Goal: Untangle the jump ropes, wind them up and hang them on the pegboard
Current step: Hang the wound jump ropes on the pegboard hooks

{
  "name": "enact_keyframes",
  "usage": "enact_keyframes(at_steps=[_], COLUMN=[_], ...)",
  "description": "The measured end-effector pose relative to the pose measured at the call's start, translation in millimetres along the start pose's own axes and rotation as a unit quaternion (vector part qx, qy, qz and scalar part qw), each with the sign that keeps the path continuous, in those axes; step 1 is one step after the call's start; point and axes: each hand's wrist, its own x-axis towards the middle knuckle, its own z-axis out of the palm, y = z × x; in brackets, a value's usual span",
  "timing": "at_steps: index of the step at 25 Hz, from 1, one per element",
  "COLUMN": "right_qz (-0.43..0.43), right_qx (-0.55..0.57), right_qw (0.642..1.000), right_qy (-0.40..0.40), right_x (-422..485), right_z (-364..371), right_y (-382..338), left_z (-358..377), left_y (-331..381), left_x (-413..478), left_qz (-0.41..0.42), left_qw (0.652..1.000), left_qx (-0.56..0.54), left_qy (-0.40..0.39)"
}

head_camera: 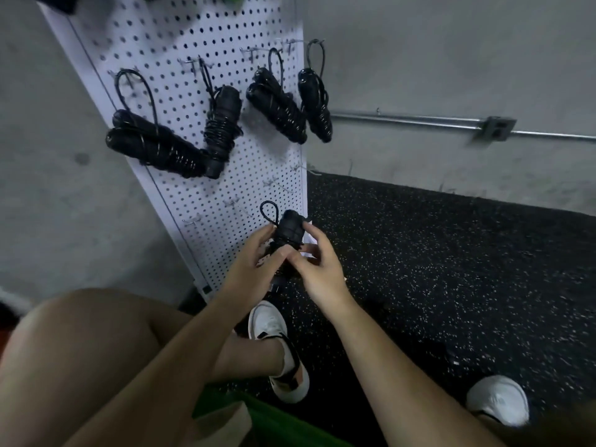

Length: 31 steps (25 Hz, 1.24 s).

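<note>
Where the frame centres, a wound black jump rope (288, 233) with a small loop sits gripped between the left hand (254, 262) and right hand (317, 262), fingers curled around it, before the white pegboard (180, 37). Four wound ropes (222, 124) hang on hooks above; speckled floor (451, 253) lies right.

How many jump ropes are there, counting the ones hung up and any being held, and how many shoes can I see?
Hung jump ropes on the pegboard: 4
Held jump rope, in the left hand and right hand: 1
White shoes: 2
Total: 7
</note>
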Motion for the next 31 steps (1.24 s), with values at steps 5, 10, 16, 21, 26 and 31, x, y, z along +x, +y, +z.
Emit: enact_keyframes(at_steps=[5,10,16,21,26,31], right_qz=[-0.048,-0.067,-0.072,-0.06,-0.058,-0.047], right_qx=[-0.045,-0.118,-0.14,-0.141,-0.154,-0.151], right_qw=[0.997,0.99,0.986,0.986,0.984,0.985], right_qy=[-0.032,-0.042,-0.053,-0.068,-0.069,-0.07], right_x=[-1.2,10.0,15.4,23.5,45.9,67.6], right_z=[21.7,49.5,80.3,92.4,108.7,128.3], right_y=[6.6,30.1,52.8,66.0,76.2,81.9], left_z=[-7.3,-13.9,-32.6,-44.2,-56.6,-72.1], left_y=[-1.7,-11.9,-26.3,-43.0,-51.2,-57.4], left_x=[-8.8,-16.6,-20.5,-14.1,6.5,26.3], left_qz=[-0.017,-0.013,-0.031,-0.066,-0.087,-0.101], left_qw=[0.994,0.973,0.956,0.951,0.952,0.952], left_qx=[-0.078,-0.139,-0.151,-0.153,-0.142,-0.116], left_qy=[0.076,0.186,0.25,0.259,0.255,0.266])
